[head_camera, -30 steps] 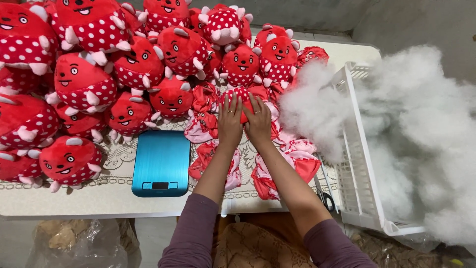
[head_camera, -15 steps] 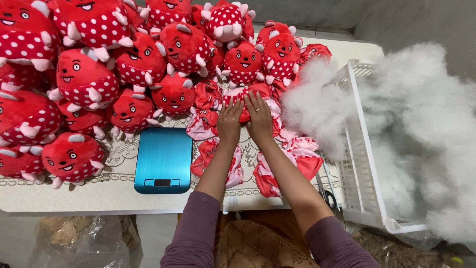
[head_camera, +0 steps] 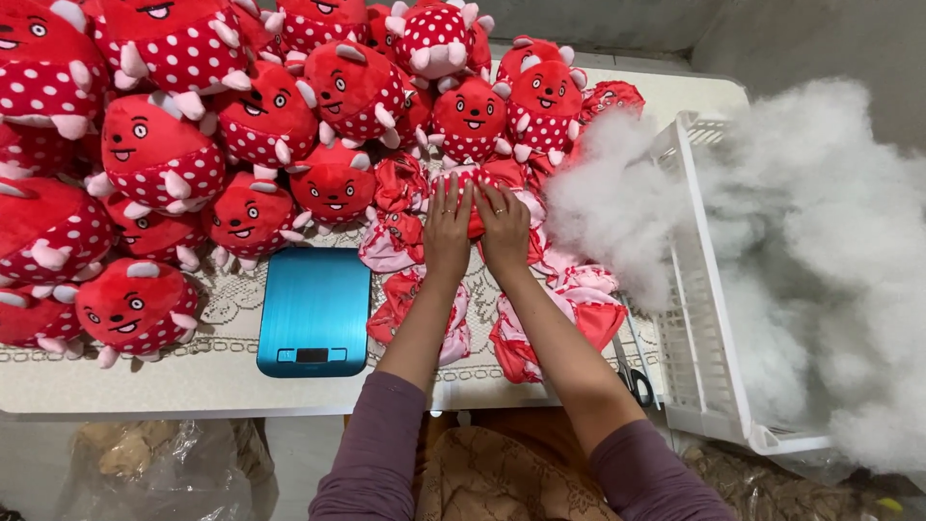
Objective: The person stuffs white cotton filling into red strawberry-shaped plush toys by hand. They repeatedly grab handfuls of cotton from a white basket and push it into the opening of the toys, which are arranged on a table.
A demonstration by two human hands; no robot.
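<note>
A white plastic crate [head_camera: 709, 318] stood tipped at the right edge of the tabletop [head_camera: 222, 371], and loose white stuffing [head_camera: 820, 251] overflowed it, piling up to the right and spilling leftward over the rim onto the cloth. No other container showed.

Both hands lay side by side, palms down, on an unstuffed red plush skin [head_camera: 479, 188] at the middle of the tabletop. The left hand [head_camera: 449, 230] had its fingers stretched nearly flat and close together, pressing rather than gripping; the right hand [head_camera: 503, 227] (a ring on one finger) lay the same way, its fingers slightly spread over the red fabric. Whether any fingertip was hooked under the cloth could not be told.

More limp red and pink skins [head_camera: 424, 309] lay heaped under and around the forearms. A blue kitchen scale [head_camera: 314, 309] sat just left of them. Finished red spotted plush toys [head_camera: 159, 159] crowded the left and back of the tabletop. Scissors [head_camera: 632, 371] lay near the crate's foot.

Compared with a second before, the hands stayed on the same skin, in much the same flat pose; the scale, the toys and the crate had not shifted.
</note>
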